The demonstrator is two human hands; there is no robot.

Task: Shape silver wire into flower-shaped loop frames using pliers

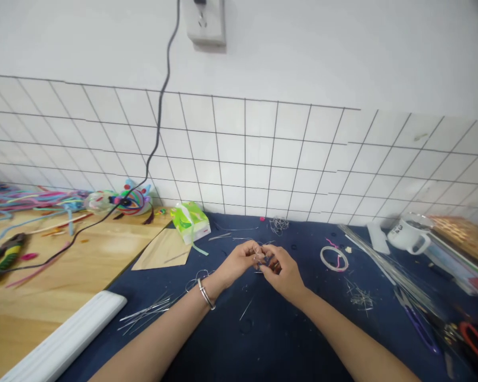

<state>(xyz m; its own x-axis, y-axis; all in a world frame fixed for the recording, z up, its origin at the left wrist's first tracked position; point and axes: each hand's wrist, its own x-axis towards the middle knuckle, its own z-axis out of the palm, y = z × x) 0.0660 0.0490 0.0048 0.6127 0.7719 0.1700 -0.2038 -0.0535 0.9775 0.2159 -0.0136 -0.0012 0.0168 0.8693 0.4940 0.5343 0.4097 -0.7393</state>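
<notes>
Beneath a white tiled wall (258, 154), navy mat (295, 345), bordered left by wooden tabletop (91, 260), with widest room between forearms (175, 323). At mid-mat, pinches fine silver wire (257, 251) between left hand (241, 262) and right hand (284, 271), both narrow in grip. Left: one tissue pack (190, 220), one pair of pliers (8, 258); right: one white mug (404, 235), one tape roll (322, 258).
</notes>
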